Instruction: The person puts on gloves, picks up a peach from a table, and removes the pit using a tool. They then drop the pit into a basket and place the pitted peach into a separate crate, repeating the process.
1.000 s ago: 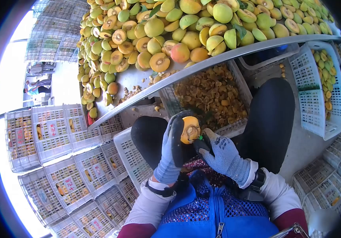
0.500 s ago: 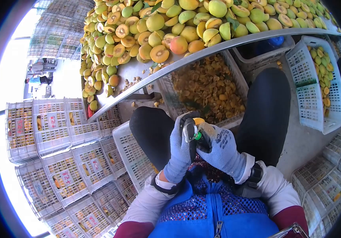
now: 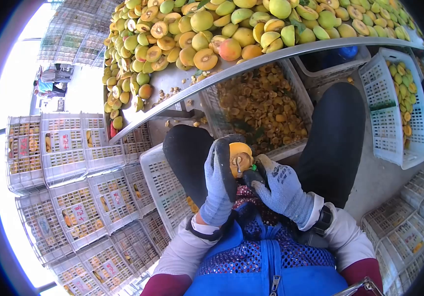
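My left hand (image 3: 217, 180), in a grey-blue work glove with a dark palm, is closed around a yellow peach half (image 3: 240, 149). Its cut face is turned up, with the brown pit area showing. In my right hand (image 3: 287, 190), gloved alike, is a small pitting tool (image 3: 254, 167) with a green part near its head. The tool's thin metal end lies against the pit area of the peach; most of its handle is hidden by my fingers. Both hands are close together above my lap.
A metal-edged table (image 3: 212, 79) heaped with whole and halved peaches (image 3: 202, 59) stands in front. Below it, a crate (image 3: 298, 91) holds pits and scraps. A white crate of peaches (image 3: 380, 128) sits right; stacked crates (image 3: 81, 207) rise left, and another crate (image 3: 160, 185) stands by my left leg.
My left hand has turned so that the peach half's cut face shows. My right hand has shifted slightly right and down, and the tool's metal end now meets the pit area.
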Demonstrator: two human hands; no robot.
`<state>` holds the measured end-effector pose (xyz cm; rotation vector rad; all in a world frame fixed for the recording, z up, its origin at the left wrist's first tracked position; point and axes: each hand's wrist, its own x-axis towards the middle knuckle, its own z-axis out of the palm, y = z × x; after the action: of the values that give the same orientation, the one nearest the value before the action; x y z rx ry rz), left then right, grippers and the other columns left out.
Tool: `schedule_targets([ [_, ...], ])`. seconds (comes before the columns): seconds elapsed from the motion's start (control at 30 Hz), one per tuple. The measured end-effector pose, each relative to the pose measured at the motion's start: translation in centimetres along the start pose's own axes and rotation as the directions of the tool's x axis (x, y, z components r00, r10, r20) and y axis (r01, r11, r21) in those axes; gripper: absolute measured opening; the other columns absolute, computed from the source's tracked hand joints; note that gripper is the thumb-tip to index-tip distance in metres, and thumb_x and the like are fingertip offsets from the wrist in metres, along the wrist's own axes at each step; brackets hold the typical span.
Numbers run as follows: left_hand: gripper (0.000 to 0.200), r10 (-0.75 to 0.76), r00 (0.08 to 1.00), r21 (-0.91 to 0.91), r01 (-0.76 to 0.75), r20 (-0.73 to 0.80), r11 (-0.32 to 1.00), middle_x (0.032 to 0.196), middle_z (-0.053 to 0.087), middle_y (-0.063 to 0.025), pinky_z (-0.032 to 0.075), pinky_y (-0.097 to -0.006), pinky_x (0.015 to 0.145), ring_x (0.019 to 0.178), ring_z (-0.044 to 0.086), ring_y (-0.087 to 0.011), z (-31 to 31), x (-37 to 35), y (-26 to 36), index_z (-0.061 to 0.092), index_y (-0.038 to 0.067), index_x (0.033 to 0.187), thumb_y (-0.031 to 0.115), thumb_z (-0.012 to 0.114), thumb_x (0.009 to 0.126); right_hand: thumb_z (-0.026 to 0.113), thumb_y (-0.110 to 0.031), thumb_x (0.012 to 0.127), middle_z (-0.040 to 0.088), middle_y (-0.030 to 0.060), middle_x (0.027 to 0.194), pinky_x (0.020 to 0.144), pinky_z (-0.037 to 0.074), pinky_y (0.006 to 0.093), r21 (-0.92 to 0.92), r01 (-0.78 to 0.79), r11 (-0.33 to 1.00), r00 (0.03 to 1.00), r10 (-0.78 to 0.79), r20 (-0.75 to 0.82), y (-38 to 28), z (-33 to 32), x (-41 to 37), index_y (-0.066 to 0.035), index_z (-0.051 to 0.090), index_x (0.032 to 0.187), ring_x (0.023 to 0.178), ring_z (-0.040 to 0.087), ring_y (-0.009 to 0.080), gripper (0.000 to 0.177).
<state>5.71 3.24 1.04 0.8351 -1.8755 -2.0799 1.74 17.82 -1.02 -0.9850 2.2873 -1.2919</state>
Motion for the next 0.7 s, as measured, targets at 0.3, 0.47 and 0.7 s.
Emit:
schedule_targets([
  [0.3, 0.031, 0.268, 0.961, 0.385, -0.272, 0.065, 0.882, 0.095, 0.062, -0.0087, 0.050, -0.0262, 0.075, 0.084, 0.060, -0.0142, 0.0, -0.5, 0.0, 0.058, -0.002, 0.104, 0.025, 0.046, 0.096, 0.056, -0.032, 0.087, 0.060, 0.0198, 0.079, 0.061, 0.048, 0.0425, 0.071, -0.089, 0.993, 0.987, 0.079, 0.142, 0.2, 0.4, 0.0, 0.001, 0.048, 0.105, 0.070, 0.061, 0.0355, 0.039],
  [0.47, 0.030, 0.384, 0.910, 0.515, -0.406, 0.153, 0.755, 0.094, 0.062, -0.0087, 0.049, -0.0266, 0.076, 0.084, 0.060, -0.0150, -1.5, -0.4, -1.4, 0.058, -0.003, 0.103, 0.024, 0.046, 0.096, 0.058, -0.031, 0.086, 0.059, 0.0225, 0.079, 0.062, 0.046, 0.0458, 0.135, -0.051, 0.989, 0.992, 0.034, 0.125, 0.9, 1.2, -0.4, 0.000, 0.047, 0.102, 0.072, 0.060, 0.0393, 0.037],
  [0.7, 0.030, 0.161, 0.987, 0.279, -0.150, -0.017, 0.949, 0.096, 0.061, -0.0104, 0.049, -0.0274, 0.076, 0.084, 0.059, -0.0158, 0.8, -0.3, 0.2, 0.057, -0.004, 0.104, 0.021, 0.045, 0.095, 0.059, -0.030, 0.084, 0.058, 0.0237, 0.080, 0.062, 0.046, 0.0464, 0.258, -0.064, 0.964, 0.997, 0.052, 0.054, 0.4, 0.3, 0.4, -0.001, 0.046, 0.103, 0.075, 0.059, 0.0402, 0.036],
])
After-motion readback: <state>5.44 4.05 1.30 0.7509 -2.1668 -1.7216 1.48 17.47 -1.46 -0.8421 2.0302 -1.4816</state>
